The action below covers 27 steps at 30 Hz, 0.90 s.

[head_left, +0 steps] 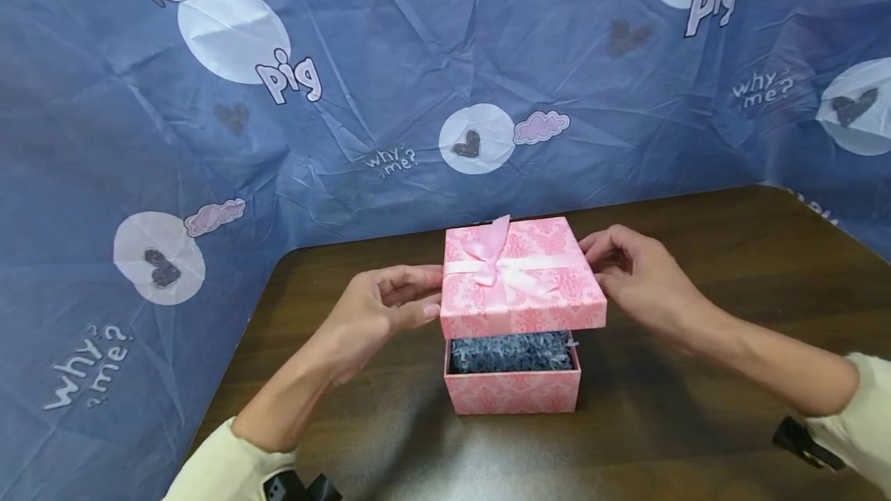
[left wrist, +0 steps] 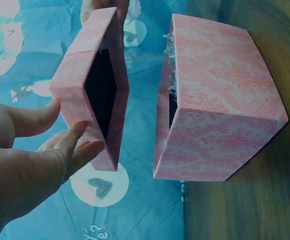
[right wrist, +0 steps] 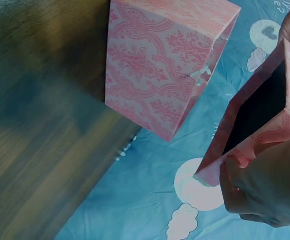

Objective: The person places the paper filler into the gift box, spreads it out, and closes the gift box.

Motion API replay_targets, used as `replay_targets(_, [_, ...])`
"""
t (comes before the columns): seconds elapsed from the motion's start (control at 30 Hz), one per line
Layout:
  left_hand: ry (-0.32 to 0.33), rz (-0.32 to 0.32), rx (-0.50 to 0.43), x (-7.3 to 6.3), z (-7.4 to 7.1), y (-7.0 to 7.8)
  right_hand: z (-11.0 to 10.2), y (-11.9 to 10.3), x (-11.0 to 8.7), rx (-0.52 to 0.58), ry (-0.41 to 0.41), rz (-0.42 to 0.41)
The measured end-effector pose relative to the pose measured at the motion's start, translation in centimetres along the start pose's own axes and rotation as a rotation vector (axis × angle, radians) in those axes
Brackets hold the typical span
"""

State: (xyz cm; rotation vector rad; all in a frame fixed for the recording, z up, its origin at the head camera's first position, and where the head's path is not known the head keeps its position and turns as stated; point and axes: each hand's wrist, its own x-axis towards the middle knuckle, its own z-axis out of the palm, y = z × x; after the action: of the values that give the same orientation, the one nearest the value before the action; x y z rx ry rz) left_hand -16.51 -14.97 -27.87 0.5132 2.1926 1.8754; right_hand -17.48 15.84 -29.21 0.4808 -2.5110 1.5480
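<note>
A pink patterned gift box [head_left: 515,394] stands on the table, filled with dark blue-grey shredded paper [head_left: 511,352]. Above it, with a gap between, is its square lid [head_left: 550,232], tied with a pale pink ribbon bow [head_left: 493,257]. My left hand [head_left: 365,319] grips the lid's left side between thumb and fingers. On the opposite side, my right hand [head_left: 643,281] holds the lid's edge with bent fingers. The lid's dark inside shows in both wrist views. In the right wrist view, a few pale shreds [right wrist: 201,75] poke over the box rim.
The dark wooden table [head_left: 731,269] extends around the box. Behind and to the left hangs a blue printed cloth [head_left: 390,37] with pigs, hearts and lettering. Black straps [head_left: 807,443] sit by the cream sleeves [head_left: 233,462].
</note>
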Motion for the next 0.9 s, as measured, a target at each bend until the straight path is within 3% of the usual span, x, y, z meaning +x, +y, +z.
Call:
replay_targets(0.3, [-0.010, -0.019, -0.029, 0.0, 0.0, -1.2, 0.9, 0.7, -0.2, 0.022, 0.005, -0.077])
replay_targets(0.6, [0.008, -0.061, -0.033, -0.4, 0.5, -2.6, 2.2, 1.8, -0.7, -0.027, 0.001, -0.074])
replay_targets(0.9, [-0.016, -0.081, -0.081, -0.9, 0.9, -4.0, 3.1, 2.6, -1.5, -0.065, -0.008, -0.046])
